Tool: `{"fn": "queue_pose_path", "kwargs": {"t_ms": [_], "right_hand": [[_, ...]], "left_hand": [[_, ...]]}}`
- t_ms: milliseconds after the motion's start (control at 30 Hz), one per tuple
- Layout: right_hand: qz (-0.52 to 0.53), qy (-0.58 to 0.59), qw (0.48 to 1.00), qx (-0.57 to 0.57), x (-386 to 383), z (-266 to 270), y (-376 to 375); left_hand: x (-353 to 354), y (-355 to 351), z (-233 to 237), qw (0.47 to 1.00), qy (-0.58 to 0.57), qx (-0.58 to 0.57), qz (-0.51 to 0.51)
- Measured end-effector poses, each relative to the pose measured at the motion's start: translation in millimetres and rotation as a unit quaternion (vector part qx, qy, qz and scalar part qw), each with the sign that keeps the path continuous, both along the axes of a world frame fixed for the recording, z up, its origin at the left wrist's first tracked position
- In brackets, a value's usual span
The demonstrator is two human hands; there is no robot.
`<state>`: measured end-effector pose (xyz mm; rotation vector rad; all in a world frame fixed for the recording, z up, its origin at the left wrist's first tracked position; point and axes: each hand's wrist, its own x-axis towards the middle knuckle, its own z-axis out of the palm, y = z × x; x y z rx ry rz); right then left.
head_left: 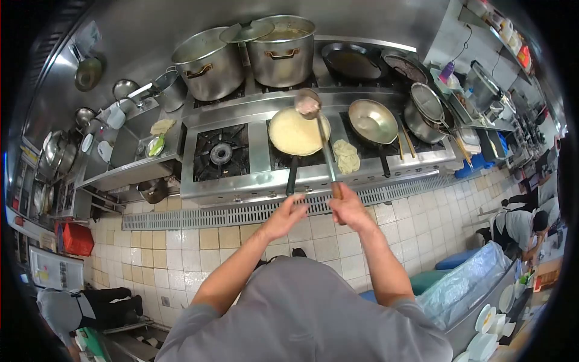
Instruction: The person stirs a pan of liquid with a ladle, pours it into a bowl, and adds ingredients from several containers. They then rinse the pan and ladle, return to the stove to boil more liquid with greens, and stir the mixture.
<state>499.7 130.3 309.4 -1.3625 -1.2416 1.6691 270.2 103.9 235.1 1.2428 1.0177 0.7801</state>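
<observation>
At centre, the right hand clasps the handle end of a long, stiff, probably bowl-heavy steel ladle; the left hand hovers spread.

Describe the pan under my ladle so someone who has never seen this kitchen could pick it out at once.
On the long steel stove, look at the middle of the front row. The pan there sits under the ladle held in the right hand. Unlike the empty wok on one side and the bare burner on the other, it holds a pale yellow layer.
</observation>
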Motion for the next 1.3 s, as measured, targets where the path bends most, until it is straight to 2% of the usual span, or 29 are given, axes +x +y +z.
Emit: {"fn": "queue_pose_path", "kwargs": {"t_ms": [67,133,167,200,233,267,300,367,400,433,500,533,600,667,733,767,800,833,867,933,1067,1167,1300], "right_hand": [[-0.016,-0.119,0.993,0.02,18.4,-2.3,18.7],[-0.017,-0.122,0.992,0.022,28.7,-24.7,37.3],[-0.016,-0.127,0.991,0.026,30.6,-36.7,43.7],[-0.016,-0.125,0.992,0.025,29.6,-43.8,48.4],[-0.015,-0.133,0.991,0.012,27.1,-49.5,52.7],[-0.014,-0.142,0.99,-0.002,23.7,-54.5,57.0],[-0.013,-0.14,0.99,-0.002,19.9,-60.4,58.9],[-0.012,-0.023,0.996,-0.08,12.0,-71.5,57.6],[-0.011,-0.023,0.996,-0.083,6.0,-72.0,56.6],[-0.024,0.07,0.989,-0.125,-1.0,-69.9,53.4],[-0.039,0.222,0.954,-0.2,-8.2,-57.7,50.7],[-0.038,0.223,0.953,-0.203,-9.7,-52.5,53.9],[-0.054,0.344,0.886,-0.307,-8.7,-44.5,61.4],[-0.042,0.391,0.864,-0.316,-5.9,-41.2,63.6],[-0.021,0.46,0.824,-0.329,-5.7,-41.5,66.0],[-0.02,0.457,0.825,-0.331,-6.6,-41.9,65.6],[-0.015,0.452,0.831,-0.323,-7.6,-43.6,62.5],[-0.009,0.446,0.838,-0.316,-9.2,-45.1,59.1],[-0.007,0.443,0.838,-0.319,-11.7,-46.2,56.2],[-0.006,0.407,0.87,-0.28,-15.5,-47.6,51.6],[0.006,0.393,0.886,-0.246,-16.1,-42.9,47.6],[-0.001,0.366,0.903,-0.224,-15.9,-41.7,46.8],[-0.015,0.333,0.919,-0.211,-14.9,-42.9,48.5]], "left_hand": [[-30.8,-20.2,-84.5,0.997,0.07,0.021,0.022],[-84.0,-59.3,-161.8,0.983,0.116,-0.1,0.106],[-118.0,-88.4,-199.4,0.971,0.153,-0.113,0.146],[-139.4,-120.0,-184.5,0.926,0.254,-0.21,0.184],[-209.3,-178.5,-277.4,0.858,0.503,0.068,0.079],[-254.5,-233.4,-323.4,0.816,0.555,-0.05,0.156],[-298.6,-268.9,-317.2,0.745,0.651,-0.027,-0.14],[-342.4,-349.5,-281.3,0.702,0.677,-0.069,-0.211],[-348.8,-373.2,-262.2,0.705,0.667,-0.135,-0.198],[-351.9,-386.3,-246.2,0.716,0.648,-0.205,-0.157],[-348.4,-406.3,-222.1,0.739,0.574,-0.352,0.013],[-340.6,-409.7,-215.3,0.746,0.504,-0.416,0.128],[-319.9,-405.9,-207.0,0.734,0.367,-0.482,0.308],[-298.5,-388.3,-208.7,0.735,0.294,-0.484,0.373],[-270.1,-353.3,-202.6,0.763,0.269,-0.451,0.376],[-265.8,-339.3,-219.7,0.817,0.284,-0.383,0.325],[-257.2,-322.2,-217.7,0.835,0.3,-0.351,0.298],[-245.8,-302.0,-210.1,0.851,0.317,-0.318,0.272],[-229.0,-269.9,-180.6,0.84,0.339,-0.324,0.272],[-247.8,-261.9,-239.5,0.863,0.245,-0.295,0.329],[-255.7,-232.2,-216.7,0.862,0.214,-0.282,0.363],[-260.6,-230.3,-204.8,0.827,0.215,-0.327,0.405],[-270.4,-263.5,-220.6,0.796,0.223,-0.402,0.393]]}}
